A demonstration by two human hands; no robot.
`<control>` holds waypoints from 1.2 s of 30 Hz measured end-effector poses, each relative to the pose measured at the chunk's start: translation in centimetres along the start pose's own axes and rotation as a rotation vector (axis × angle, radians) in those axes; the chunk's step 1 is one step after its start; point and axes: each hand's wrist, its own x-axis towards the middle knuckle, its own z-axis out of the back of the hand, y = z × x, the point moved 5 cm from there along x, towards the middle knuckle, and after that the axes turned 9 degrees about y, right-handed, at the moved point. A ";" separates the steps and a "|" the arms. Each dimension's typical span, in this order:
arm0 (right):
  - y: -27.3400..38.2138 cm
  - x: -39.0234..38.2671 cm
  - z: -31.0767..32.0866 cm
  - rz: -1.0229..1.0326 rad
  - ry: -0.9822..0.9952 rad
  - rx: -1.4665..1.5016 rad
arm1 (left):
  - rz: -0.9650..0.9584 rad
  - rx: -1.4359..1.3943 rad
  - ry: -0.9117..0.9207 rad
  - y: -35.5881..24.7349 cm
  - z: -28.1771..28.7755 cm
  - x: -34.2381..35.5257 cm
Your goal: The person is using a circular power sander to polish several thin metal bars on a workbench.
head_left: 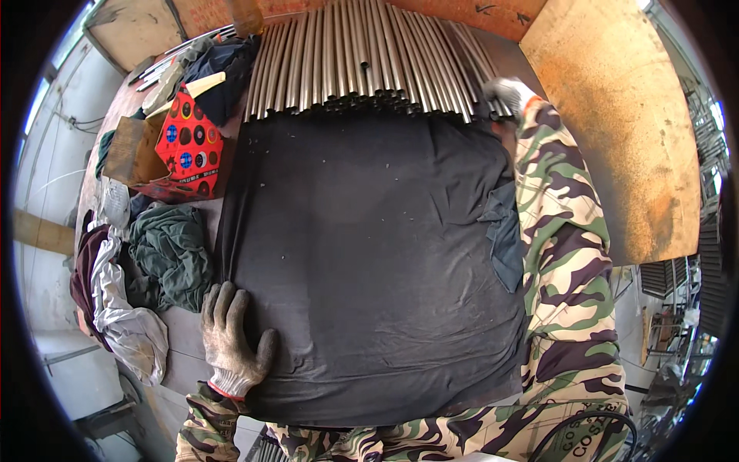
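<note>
A bundle of many steel tubes [354, 58] lies across the back of the work surface, their near ends above a wrinkled black cloth [362, 254]. My left hand [235, 339], in a soiled knit glove, rests on the cloth's near left edge with fingers spread. My right hand [504, 96], also gloved and blurred, is at the right end of the tube bundle; whether it grips a tube is unclear. A small dark blue-grey rag [500, 239] lies beside my right forearm.
An open red-patterned cardboard box [185, 146] stands at the left, with dark rags [223, 77] behind it and green [169, 250], white and maroon cloths nearer. Wooden boards edge the back and right [616, 154]. Metal racks show beyond at the far right.
</note>
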 end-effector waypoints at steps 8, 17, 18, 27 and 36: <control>-0.1 -3.1 -0.4 0.061 -0.002 0.751 | 0.005 -0.027 -0.021 0.3 -0.4 0.0; 3.7 -13.0 -1.8 0.077 -0.112 1.002 | -0.076 -0.080 -0.146 -0.1 -0.7 -0.1; 4.7 -14.8 -3.3 0.096 -0.118 1.021 | -0.074 -0.070 -0.148 -0.1 -0.7 -0.3; 13.6 -30.2 -18.3 0.401 0.099 0.738 | -0.210 -0.122 -0.359 -4.0 1.9 1.9; 15.2 -39.4 -31.0 0.340 -0.073 0.141 | 0.074 -1.606 -0.111 -15.9 5.0 7.5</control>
